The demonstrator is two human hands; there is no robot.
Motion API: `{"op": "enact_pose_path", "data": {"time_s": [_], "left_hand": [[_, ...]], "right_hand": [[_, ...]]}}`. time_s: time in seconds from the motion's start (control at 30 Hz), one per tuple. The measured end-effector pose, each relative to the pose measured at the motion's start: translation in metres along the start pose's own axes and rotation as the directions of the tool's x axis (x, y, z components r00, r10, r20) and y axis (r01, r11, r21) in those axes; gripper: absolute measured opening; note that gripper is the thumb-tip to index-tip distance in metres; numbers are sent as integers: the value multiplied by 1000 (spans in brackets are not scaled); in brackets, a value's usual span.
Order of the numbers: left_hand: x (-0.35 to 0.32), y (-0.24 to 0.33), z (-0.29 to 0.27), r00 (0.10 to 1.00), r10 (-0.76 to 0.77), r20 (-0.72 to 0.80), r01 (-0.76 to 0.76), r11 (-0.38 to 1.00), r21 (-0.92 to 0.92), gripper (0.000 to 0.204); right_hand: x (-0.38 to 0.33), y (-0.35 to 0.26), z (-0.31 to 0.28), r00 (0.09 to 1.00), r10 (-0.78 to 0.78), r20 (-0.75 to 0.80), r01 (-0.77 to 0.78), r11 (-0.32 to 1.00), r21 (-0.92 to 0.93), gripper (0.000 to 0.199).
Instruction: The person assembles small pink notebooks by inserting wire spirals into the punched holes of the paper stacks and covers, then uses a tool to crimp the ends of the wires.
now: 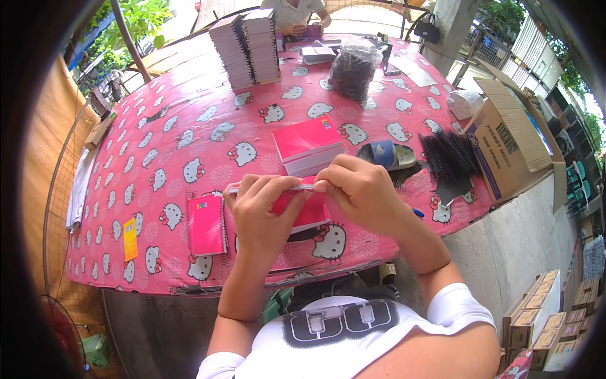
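Above the near edge of the table, my left hand (252,205) and my right hand (363,189) pinch a small pink notepad (287,203) from both sides. Its pale edge faces up between my fingertips, and my fingers cover much of it. Just below lies another pink pad (312,216), partly hidden. A stack of pink-covered notepads (309,140) stands right beyond my hands. To the left of my left hand, a spiral-bound pink notepad (207,224) lies flat. Beyond my right hand are a blue slipper (386,155) and a pile of black spiral coils (449,155).
Tall stacks of spiral notebooks (246,50) and a dark-filled plastic bag (355,69) stand farther back. An open cardboard box (514,139) sits at the right edge. A yellow card (130,240) lies left. Across the table, a person (297,16) handles something purple.
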State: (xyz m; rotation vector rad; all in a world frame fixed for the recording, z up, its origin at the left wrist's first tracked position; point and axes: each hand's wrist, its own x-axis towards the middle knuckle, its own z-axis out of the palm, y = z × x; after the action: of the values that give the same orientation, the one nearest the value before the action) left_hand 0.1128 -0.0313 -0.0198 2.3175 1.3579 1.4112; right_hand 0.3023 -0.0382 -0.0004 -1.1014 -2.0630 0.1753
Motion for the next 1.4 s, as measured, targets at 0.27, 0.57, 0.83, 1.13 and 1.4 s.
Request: {"op": "enact_pose_path", "data": {"time_s": [0.27, 0.57, 0.83, 1.13, 1.4], "left_hand": [[2, -3, -7, 995, 101, -11, -101, 994, -48, 22], [4, -1, 0, 996, 87, -1, -87, 996, -19, 29], [2, -5, 3, 997, 82, 10, -81, 994, -76, 25], [2, -8, 8, 989, 139, -48, -143, 986, -80, 27], [4, -5, 5, 995, 97, 22, -94, 990, -106, 35]], "right_hand": [[-61, 172, -55, 935, 355, -12, -324, 840, -434, 67], [-71, 213, -16, 849, 509, -143, -507, 706, -494, 34], [-66, 202, 3, 767, 636, 81, -453, 628, -633, 34], [-54, 184, -3, 809, 587, 27, -496, 707, -503, 44], [-19, 130, -14, 950, -286, -126, 292, 956, 31, 46]]}}
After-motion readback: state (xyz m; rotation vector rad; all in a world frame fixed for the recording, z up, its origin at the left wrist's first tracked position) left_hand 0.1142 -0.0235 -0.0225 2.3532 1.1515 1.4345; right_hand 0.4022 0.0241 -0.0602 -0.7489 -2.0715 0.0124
